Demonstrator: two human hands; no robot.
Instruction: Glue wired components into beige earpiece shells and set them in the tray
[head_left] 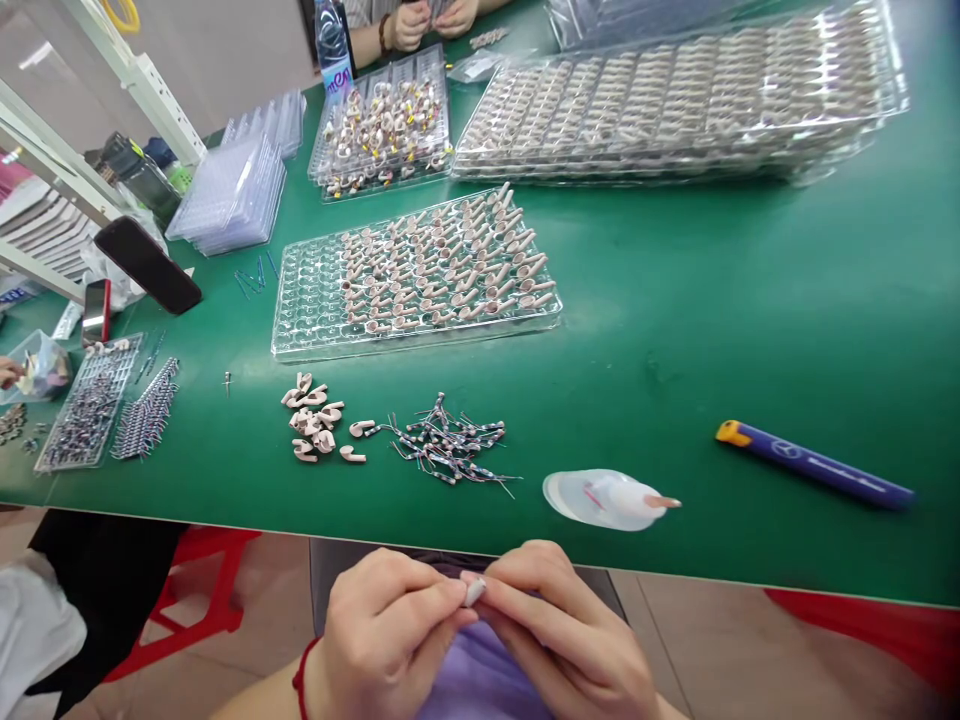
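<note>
In front of my lap, below the table's front edge, my left hand (386, 625) and my right hand (562, 630) meet. Both pinch a small pale earbud shell (474, 592) between fingertips; most of it is hidden by the fingers. Past the edge lies a loose pile of beige earbud shells (324, 440). To its right is a tangle of small wired parts (442, 440), one of them touching a single shell. A translucent squeeze bottle (600, 498) with a narrow tip lies on its side nearby. Behind the piles, a clear tray (307, 300) holds rows of earbud shells.
Stacked filled trays (637, 110) stand at the back right. A blue yellow-ended tool (817, 470) lies at right. Farther left are empty clear trays (232, 190), a propped phone (146, 262) and a parts tray (90, 410). A co-worker's hands (431, 22) show behind a water bottle (331, 45).
</note>
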